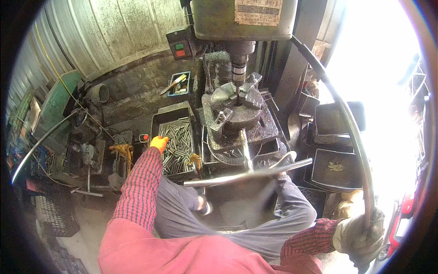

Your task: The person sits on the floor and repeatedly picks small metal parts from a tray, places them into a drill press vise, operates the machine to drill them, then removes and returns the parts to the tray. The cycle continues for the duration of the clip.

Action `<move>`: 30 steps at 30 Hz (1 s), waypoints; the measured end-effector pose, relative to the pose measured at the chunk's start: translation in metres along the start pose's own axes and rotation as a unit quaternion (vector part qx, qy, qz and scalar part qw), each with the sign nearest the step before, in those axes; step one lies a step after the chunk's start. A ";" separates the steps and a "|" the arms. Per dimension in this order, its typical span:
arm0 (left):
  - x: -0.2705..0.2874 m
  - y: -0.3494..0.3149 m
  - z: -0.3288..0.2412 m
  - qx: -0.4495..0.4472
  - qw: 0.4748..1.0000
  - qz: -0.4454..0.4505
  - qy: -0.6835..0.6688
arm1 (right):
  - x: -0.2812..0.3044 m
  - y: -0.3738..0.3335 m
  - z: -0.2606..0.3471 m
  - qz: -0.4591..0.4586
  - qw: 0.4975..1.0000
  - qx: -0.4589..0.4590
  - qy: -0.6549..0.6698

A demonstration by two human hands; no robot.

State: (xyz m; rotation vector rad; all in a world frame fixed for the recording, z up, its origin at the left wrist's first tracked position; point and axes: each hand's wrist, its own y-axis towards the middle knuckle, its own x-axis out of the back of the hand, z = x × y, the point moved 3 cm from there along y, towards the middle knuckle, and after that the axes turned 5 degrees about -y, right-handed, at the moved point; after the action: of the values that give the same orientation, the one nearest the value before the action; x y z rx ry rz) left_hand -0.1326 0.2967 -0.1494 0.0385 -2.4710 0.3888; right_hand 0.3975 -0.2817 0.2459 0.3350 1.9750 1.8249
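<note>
My left hand (159, 143), in an orange glove, is at the left side of a metal bin (194, 119) full of short metal pins (177, 148). Its fingers look drawn together over the pins; what they hold, if anything, is hidden. Far to the right, my right hand (360, 235) wears a dirty grey work glove and is wrapped round the lower end of a long curved lever (343, 107). That lever runs up to the drill press head (242, 20). Under its spindle (238, 68), a round jawed chuck (237, 105) sits bolted to the chip-covered machine table (269, 130).
A long shiny bar (214, 181) crosses in front of my knees. A small tray with a brush (175, 84) lies behind the bin. A switch box (180, 42) hangs at the back. Dark metal trays (335, 169) stand at right; another machine (86, 123) is at left.
</note>
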 end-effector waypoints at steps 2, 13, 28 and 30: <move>-0.003 0.005 0.003 0.009 0.999 0.029 0.030 | -0.001 0.005 -0.007 -0.032 0.998 0.040 0.028; -0.009 0.026 0.026 0.025 0.997 0.036 -0.056 | 0.032 0.050 -0.001 -0.109 0.984 0.062 0.129; -0.003 0.007 0.006 0.022 0.999 0.025 -0.030 | 0.010 0.047 -0.006 -0.128 0.966 0.054 0.217; -0.002 0.003 0.003 0.020 0.997 0.038 -0.058 | 0.012 0.055 -0.006 -0.140 0.968 0.040 0.203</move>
State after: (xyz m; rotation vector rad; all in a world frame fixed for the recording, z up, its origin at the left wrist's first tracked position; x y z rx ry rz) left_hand -0.1328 0.2989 -0.1539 -0.0176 -2.5854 0.4815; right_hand 0.3782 -0.2761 0.2985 -0.3086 2.2291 1.7313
